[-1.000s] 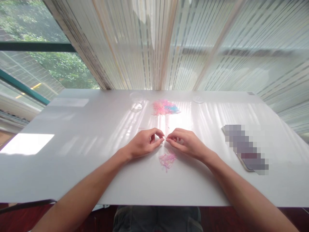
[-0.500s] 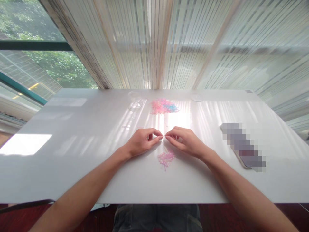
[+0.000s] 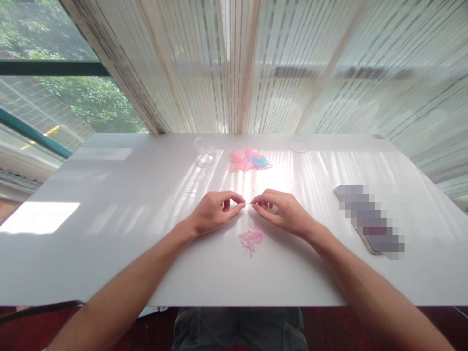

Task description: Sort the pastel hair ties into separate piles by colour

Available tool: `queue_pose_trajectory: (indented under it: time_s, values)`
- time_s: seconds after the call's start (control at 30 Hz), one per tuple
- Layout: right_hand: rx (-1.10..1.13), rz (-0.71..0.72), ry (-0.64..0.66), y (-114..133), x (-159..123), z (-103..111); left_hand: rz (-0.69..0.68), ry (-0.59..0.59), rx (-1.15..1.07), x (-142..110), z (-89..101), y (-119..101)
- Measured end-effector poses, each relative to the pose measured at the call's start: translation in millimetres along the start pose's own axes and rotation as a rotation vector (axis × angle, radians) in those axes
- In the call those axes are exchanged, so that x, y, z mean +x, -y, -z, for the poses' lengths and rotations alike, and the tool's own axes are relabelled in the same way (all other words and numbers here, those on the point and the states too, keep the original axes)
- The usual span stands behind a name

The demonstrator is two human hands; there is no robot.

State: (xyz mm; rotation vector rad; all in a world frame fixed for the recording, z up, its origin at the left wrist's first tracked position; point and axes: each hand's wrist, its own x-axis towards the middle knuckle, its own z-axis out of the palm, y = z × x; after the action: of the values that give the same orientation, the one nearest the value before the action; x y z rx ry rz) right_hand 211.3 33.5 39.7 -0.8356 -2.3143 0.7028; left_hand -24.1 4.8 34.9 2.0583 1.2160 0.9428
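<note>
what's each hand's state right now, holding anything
Left hand: closed, pinching a thin strand.
Right hand: closed, pinching the same strand.

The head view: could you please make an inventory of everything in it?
table: 1, white, centre
strip: 1, pale, pinched at centre
large pile: 1, pink and blue, far middle
small pile: 1, pinkish, near middle
round pieces: about 3, clear, far side
loose strips: count unclear, pale, left of centre
pixelated object: 1, greyish, right
blinds: count unclear, pale, behind table
window: 1, green-framed, upper left
curved thing: 1, dark, bottom left
floor: 1, dark red, below
trousers: 1 pair, grey, bottom middle
left hand: 1, bare, left of strip
right hand: 1, bare, right of strip
</note>
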Motion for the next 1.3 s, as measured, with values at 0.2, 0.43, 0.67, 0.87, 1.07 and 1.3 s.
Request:
queue_pose_trajectory:
  time_s: [0.2,0.43,0.67,0.87,1.07,1.3]
  values:
    - [0.000,0.005,-0.027,-1.2,-0.1,-1.0,0.021,0.001,0.021,-0.8,-2.8,-0.8]
    - [-0.008,-0.018,-0.037,0.9,1.4,-1.0,0.040,0.155,0.088,4.2,37.7,2.6]
    - [-0.022,-0.071,-0.011,-1.9,2.6,0.3,0.282,0.050,0.368,-3.8,93.3,25.4]
    - [-0.019,-0.100,0.016,-2.1,2.3,-0.2,0.389,0.115,0.444,-2.4,84.9,20.1]
    - [-0.005,-0.100,0.024,-2.7,1.8,-0.5,0.375,0.123,0.498,-0.6,82.7,19.1]
    - [-0.004,-0.090,0.023,-1.1,2.3,-0.2,0.352,0.107,0.480,-0.4,82.7,17.6]
